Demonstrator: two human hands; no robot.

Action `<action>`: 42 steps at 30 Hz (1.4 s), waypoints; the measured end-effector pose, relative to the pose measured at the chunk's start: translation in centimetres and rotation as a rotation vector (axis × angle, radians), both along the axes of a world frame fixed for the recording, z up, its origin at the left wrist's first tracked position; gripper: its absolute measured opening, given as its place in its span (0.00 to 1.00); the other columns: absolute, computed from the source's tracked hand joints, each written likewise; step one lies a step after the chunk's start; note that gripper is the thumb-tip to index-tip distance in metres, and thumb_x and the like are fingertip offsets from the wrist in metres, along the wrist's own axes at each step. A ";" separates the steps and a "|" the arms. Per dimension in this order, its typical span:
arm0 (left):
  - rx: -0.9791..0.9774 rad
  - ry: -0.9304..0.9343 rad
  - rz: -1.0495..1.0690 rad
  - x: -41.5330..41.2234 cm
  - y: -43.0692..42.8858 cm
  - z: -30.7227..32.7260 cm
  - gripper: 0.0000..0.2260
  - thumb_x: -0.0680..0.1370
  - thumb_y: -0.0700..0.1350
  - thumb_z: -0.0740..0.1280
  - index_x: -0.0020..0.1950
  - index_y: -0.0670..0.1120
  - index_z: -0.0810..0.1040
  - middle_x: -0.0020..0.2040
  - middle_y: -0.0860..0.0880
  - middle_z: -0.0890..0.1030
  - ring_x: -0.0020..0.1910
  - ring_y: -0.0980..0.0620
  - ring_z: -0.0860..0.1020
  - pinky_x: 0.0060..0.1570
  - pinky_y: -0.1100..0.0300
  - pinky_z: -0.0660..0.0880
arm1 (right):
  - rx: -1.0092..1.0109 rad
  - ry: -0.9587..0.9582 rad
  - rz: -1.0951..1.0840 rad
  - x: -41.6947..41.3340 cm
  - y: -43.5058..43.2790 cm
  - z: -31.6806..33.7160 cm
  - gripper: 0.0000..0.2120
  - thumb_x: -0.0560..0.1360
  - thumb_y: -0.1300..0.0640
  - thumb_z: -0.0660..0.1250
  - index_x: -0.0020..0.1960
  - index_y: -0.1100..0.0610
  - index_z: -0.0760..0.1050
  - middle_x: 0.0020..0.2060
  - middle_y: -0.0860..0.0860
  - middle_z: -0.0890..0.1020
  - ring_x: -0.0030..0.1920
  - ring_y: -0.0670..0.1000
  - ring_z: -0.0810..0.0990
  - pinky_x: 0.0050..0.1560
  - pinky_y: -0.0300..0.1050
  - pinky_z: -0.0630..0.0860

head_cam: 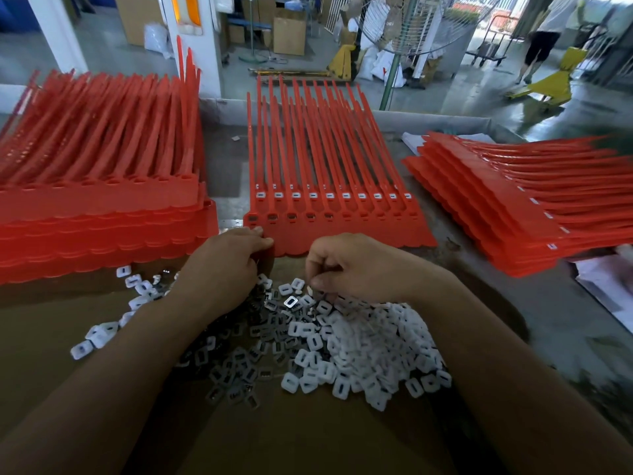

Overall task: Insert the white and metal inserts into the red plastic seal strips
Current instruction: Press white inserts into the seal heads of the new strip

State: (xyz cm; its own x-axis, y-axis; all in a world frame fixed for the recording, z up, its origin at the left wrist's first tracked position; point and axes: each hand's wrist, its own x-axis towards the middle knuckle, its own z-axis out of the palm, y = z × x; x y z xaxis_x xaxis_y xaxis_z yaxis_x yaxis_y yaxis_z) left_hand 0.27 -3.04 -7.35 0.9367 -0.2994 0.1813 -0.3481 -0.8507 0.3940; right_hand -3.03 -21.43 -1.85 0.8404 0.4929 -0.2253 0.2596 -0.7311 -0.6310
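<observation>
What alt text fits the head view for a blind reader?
A person's left hand pinches the near edge of a sheet of red seal strips while the right hand picks at a pile of white inserts and metal inserts on cardboard. More red strips lie in a left stack and a right stack.

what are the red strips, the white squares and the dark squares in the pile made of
The red strips look like moulded plastic: smooth, with a soft sheen, and their thin tails bend. The white squares are likely plastic too: matte, opaque, with rounded edges. The dark squares seem to be metal: thin, flat, with bright mirror-like glints.
</observation>
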 end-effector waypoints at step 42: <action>0.004 0.017 -0.001 -0.3 0.1 0.3 0.23 0.74 0.34 0.57 0.67 0.48 0.70 0.71 0.51 0.65 0.70 0.54 0.61 0.68 0.62 0.53 | 0.186 -0.064 -0.152 0.8 -0.6 -1.0 0.07 0.73 0.61 0.69 0.40 0.51 0.75 0.32 0.45 0.81 0.33 0.39 0.79 0.34 0.30 0.74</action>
